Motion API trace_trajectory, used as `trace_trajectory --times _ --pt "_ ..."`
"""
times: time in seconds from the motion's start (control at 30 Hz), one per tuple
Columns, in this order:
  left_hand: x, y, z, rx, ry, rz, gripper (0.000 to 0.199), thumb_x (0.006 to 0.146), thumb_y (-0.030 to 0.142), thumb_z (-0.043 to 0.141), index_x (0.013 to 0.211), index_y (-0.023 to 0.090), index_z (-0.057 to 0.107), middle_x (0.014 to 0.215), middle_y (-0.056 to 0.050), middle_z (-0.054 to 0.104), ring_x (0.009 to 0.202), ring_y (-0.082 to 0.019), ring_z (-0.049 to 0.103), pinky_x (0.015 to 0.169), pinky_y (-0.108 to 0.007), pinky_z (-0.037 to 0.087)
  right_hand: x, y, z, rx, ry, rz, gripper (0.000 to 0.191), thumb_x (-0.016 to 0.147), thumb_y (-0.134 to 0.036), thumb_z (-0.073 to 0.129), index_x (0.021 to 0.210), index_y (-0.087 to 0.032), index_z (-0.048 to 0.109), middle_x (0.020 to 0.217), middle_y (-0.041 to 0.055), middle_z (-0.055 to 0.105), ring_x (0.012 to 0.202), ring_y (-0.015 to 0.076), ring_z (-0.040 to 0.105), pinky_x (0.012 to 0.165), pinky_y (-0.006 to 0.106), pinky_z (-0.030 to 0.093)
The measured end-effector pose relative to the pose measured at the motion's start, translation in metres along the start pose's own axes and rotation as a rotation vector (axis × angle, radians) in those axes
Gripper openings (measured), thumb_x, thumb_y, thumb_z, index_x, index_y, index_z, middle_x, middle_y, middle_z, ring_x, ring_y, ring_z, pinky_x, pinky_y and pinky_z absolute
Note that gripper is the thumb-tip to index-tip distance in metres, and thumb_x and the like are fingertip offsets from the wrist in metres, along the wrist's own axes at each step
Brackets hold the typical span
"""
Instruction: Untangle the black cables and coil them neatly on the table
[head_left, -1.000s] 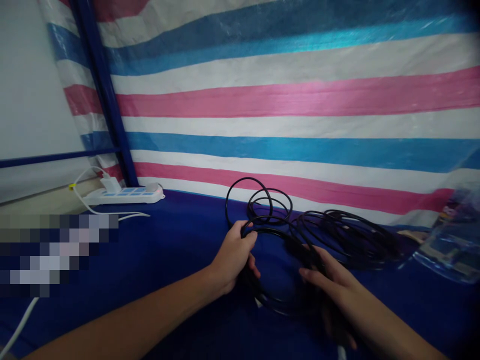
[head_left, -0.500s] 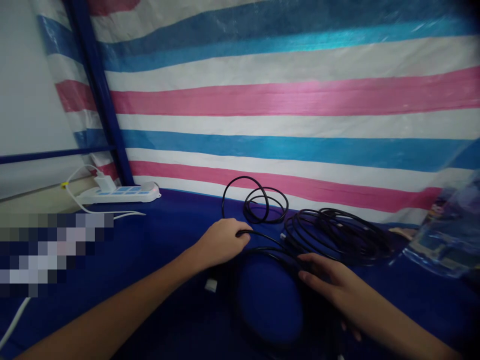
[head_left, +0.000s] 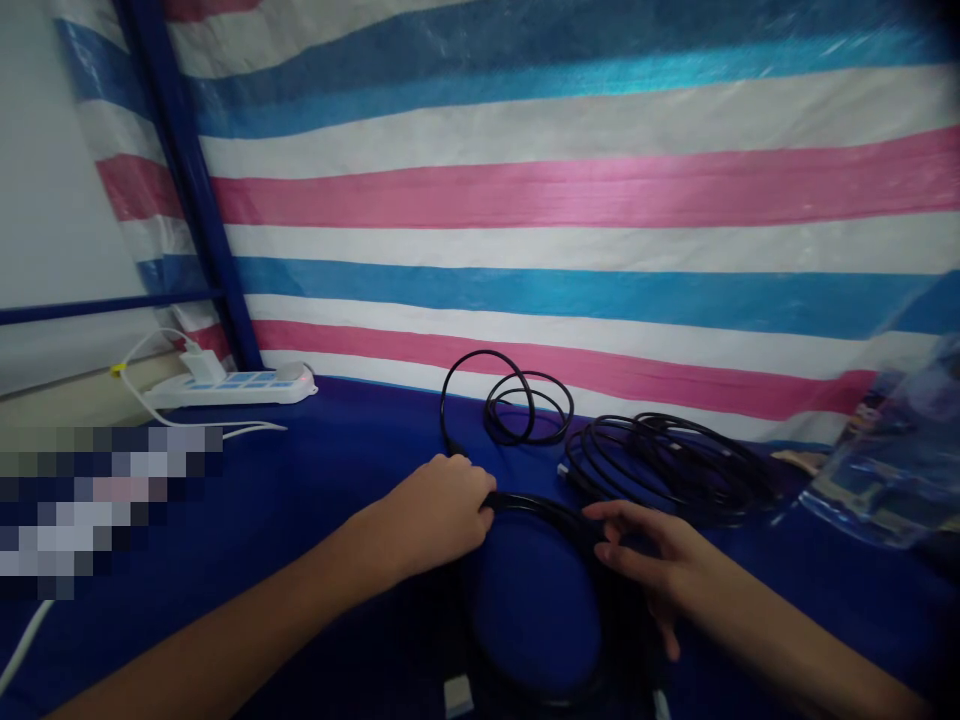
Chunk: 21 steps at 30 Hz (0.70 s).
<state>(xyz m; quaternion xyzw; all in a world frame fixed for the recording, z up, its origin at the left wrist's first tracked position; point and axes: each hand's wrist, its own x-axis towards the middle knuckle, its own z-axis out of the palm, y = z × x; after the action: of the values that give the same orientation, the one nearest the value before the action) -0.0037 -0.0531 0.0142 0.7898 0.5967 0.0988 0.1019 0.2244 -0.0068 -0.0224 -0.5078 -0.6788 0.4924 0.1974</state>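
Left hand: the left hand (head_left: 439, 505), low in the middle of the frame, is curled knuckles-up over the upper left arc of the black cable coil (head_left: 529, 505), its fingers closed around the strands there.
Right hand: the right hand (head_left: 652, 565), lower right of centre, lies palm-down on the right side of the same coil; its fingers (head_left: 611, 520) are bent and loosely parted, tips touching the cable; whether they pinch a strand I cannot tell.
Coil in hand: it lies flat on the blue cloth (head_left: 337, 470) between the 2 hands, a ring of several turns whose near edge runs out at the bottom of the frame; the cloth shows through its middle.
Connector: 1 pale plug end (head_left: 457, 695) shows at the bottom edge, just beside the coil's lower left.
Other cables: 2 more black bundles lie beyond the hands, a small loose loop (head_left: 525, 410) just above centre and a wider flat coil (head_left: 675, 465) to its right, near the right hand but apart from it.
Cable count: 3 black bundles in all, 1 held and 2 lying free.
Power strip: 1 white power strip (head_left: 232, 385) sits at middle left, with 1 white plug in it and a white cord trailing off.
Plastic bag: 1 clear plastic bag (head_left: 892, 470) is at the right edge.
Backdrop: a striped tarp (head_left: 570, 190) of pink, blue and white fills the upper frame behind 1 dark blue post (head_left: 184, 180) at upper left.
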Motion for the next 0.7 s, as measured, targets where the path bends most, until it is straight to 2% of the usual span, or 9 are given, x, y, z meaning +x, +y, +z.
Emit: trace_trajectory --times 0.07,0.13,0.2,0.3,0.4,0.5,0.6,0.7 --pt "-0.001 0.001 0.0 0.043 -0.008 -0.016 0.022 0.079 0.026 0.042 0.083 0.016 0.062 0.086 -0.011 0.062 0.08 -0.028 0.058 0.071 -0.041 0.044 -0.003 0.0 -0.001 -0.168 0.021 -0.054 0.055 0.073 -0.049 0.054 0.117 -0.016 0.048 0.098 0.008 0.059 0.043 0.0101 0.054 0.039 0.026 0.046" --pt "-0.002 0.0 0.001 0.028 0.009 -0.008 0.023 0.078 0.022 0.043 0.091 0.016 0.062 0.093 -0.012 0.061 0.086 -0.029 0.058 0.076 -0.043 0.044 -0.006 -0.001 -0.002 -0.323 0.077 -0.155 0.048 0.076 -0.048 0.053 0.113 -0.018 0.053 0.099 0.0086 0.062 0.067 0.0174 0.062 0.059 0.029 0.051" --pt "-0.001 -0.001 0.004 -0.027 0.015 0.016 0.03 0.076 0.015 0.043 0.098 0.019 0.062 0.097 -0.011 0.061 0.095 -0.029 0.056 0.083 -0.043 0.042 -0.009 -0.001 -0.004 -0.417 0.091 -0.208 0.046 0.079 -0.047 0.051 0.114 -0.018 0.054 0.093 0.008 0.064 0.083 0.0221 0.062 0.073 0.032 0.05" --pt "0.002 -0.002 0.012 -0.084 0.015 -0.013 0.034 0.077 0.012 0.042 0.103 0.022 0.062 0.098 -0.01 0.061 0.098 -0.028 0.056 0.085 -0.043 0.042 -0.012 0.0 -0.006 -0.489 0.025 -0.144 0.055 0.081 -0.051 0.047 0.124 -0.016 0.047 0.085 0.0079 0.066 0.078 0.0236 0.063 0.067 0.033 0.05" --pt "0.003 0.002 0.021 -0.047 0.065 -0.121 0.036 0.084 0.017 0.034 0.113 0.021 0.056 0.105 -0.013 0.059 0.091 -0.028 0.059 0.081 -0.045 0.045 -0.014 0.002 -0.006 -0.559 -0.016 -0.166 0.063 0.081 -0.052 0.048 0.133 -0.016 0.042 0.092 0.0105 0.067 0.086 0.0254 0.064 0.071 0.033 0.051" --pt "0.002 0.005 0.022 0.015 0.095 -0.149 0.038 0.09 0.027 0.027 0.12 0.02 0.049 0.109 -0.015 0.058 0.091 -0.032 0.059 0.077 -0.05 0.046 -0.015 0.002 -0.005 -0.65 -0.042 -0.197 0.065 0.085 -0.054 0.04 0.137 -0.014 0.038 0.1 0.0137 0.066 0.091 0.0267 0.063 0.077 0.036 0.05" --pt "-0.003 0.004 0.004 0.088 0.066 -0.048 0.036 0.091 0.031 0.03 0.119 0.023 0.05 0.111 -0.011 0.059 0.094 -0.032 0.059 0.08 -0.05 0.046 -0.014 -0.001 -0.011 -0.732 0.027 -0.22 0.062 0.089 -0.053 0.029 0.135 -0.013 0.04 0.103 0.014 0.066 0.092 0.0275 0.063 0.081 0.042 0.05" --pt "-0.009 -0.003 -0.023 0.065 -0.001 0.257 0.038 0.084 0.012 0.037 0.115 0.027 0.053 0.114 -0.001 0.059 0.101 -0.02 0.056 0.089 -0.036 0.043 -0.014 -0.006 -0.027 -0.845 0.114 -0.459 0.047 0.091 -0.04 0.029 0.13 -0.021 0.046 0.111 0.01 0.063 0.098 0.0252 0.062 0.083 0.042 0.05"
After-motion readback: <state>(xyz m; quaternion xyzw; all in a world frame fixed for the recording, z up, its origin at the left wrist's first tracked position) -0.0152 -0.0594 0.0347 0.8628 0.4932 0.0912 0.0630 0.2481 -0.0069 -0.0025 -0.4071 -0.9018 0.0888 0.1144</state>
